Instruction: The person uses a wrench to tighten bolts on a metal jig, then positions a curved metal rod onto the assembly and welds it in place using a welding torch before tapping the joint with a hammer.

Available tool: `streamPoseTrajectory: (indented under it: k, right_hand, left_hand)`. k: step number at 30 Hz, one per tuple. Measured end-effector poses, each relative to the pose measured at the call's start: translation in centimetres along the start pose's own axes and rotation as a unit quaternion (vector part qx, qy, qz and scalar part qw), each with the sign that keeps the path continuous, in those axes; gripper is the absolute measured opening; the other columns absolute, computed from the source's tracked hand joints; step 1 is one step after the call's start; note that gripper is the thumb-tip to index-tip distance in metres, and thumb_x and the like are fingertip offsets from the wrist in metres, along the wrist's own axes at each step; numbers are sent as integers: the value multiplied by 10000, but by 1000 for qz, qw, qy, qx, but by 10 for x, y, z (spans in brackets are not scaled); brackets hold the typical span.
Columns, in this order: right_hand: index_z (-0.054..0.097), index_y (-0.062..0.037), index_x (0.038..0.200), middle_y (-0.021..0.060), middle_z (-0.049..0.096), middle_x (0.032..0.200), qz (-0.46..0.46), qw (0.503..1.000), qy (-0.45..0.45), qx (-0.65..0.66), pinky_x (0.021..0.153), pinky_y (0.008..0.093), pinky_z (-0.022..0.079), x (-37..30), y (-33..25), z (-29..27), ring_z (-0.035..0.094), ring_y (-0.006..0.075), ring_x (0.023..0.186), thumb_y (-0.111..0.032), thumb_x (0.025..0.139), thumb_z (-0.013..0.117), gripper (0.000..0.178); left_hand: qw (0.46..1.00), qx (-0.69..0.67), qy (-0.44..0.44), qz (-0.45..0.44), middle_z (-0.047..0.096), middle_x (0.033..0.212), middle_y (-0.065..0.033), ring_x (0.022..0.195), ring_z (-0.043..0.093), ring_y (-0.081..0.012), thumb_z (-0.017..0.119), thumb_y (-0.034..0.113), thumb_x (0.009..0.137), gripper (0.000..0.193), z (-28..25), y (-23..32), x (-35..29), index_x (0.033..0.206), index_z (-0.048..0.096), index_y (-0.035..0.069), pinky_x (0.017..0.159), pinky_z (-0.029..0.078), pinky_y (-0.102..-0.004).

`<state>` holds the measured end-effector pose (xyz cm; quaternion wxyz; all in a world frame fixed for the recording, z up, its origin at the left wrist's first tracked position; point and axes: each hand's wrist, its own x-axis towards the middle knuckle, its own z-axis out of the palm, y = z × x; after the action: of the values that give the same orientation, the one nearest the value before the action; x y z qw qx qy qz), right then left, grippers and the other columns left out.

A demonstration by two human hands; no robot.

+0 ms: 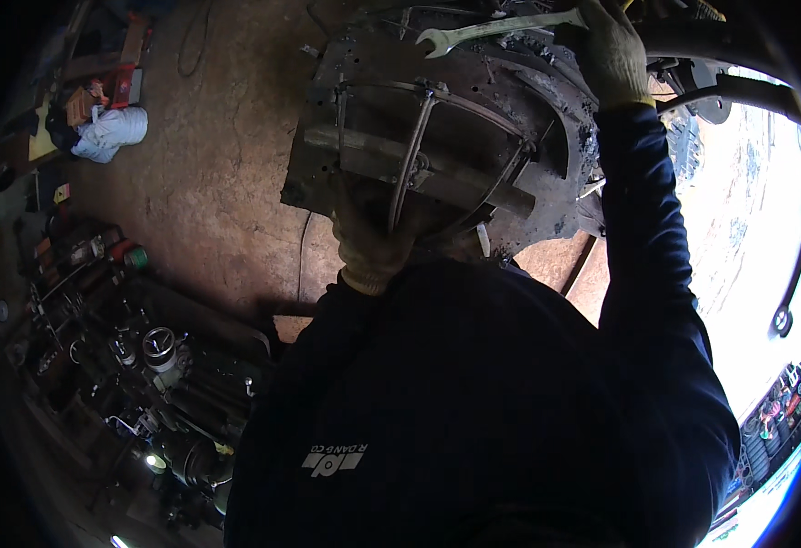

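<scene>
My right hand (614,62), in a pale work glove, is closed round one end of a long open-ended wrench (503,30) at the far side. The wrench lies roughly crosswise above a dark metal plate (364,57), its open jaw toward the left. Fixed over the plate is a curved metal bar frame (411,151); a thick round bar (437,171) runs crosswise beneath it. My left hand (371,248), also gloved, is at the near side of this frame, against its lower bars. Shadow hides most of its fingers, so its grip is unclear.
Dark hoses or pipes (757,94) extend at the far right, beside bright ground outside. A machine with a handwheel (158,347) stands at the lower left. Farther off, a white sack-like bundle (115,131) lies on the brown floor (209,183), along which a thin cable runs.
</scene>
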<state>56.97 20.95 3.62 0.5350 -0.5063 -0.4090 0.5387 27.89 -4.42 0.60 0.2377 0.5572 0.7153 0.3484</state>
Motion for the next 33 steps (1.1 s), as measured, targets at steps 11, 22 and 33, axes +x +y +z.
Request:
streamPoseTrajectory:
  k: [11, 22, 33]
  right_hand:
    - [678, -29, 1237, 142, 716, 1039, -247, 787, -30, -565, 859, 382, 553, -33, -3, -6, 691, 294, 968, -247, 966, 676, 348]
    - [701, -81, 1203, 69, 726, 1060, -102, 684, -645, -325, 896, 354, 551, -8, 51, 105, 671, 203, 1011, -223, 888, 783, 355]
    - [677, -93, 1229, 95, 717, 1098, -70, 639, -716, -273, 886, 379, 555, -36, 49, 121, 676, 245, 1018, -251, 864, 793, 414]
  left_hand:
    - [998, -39, -8, 42, 670, 1082, -170, 979, 672, -349, 901, 319, 724, 1193, -2, -15, 3, 1598, 167, -30, 850, 544, -475]
    - [997, -68, 7, 37, 539, 1429, -305, 1276, 582, -456, 922, 319, 677, 1242, 2, -20, 4, 1604, 167, -17, 1038, 499, -501]
    - [994, -84, 10, 72, 519, 1402, -360, 1314, 551, -465, 855, 230, 724, 1178, 4, -15, 6, 1576, 113, -103, 1077, 472, -498]
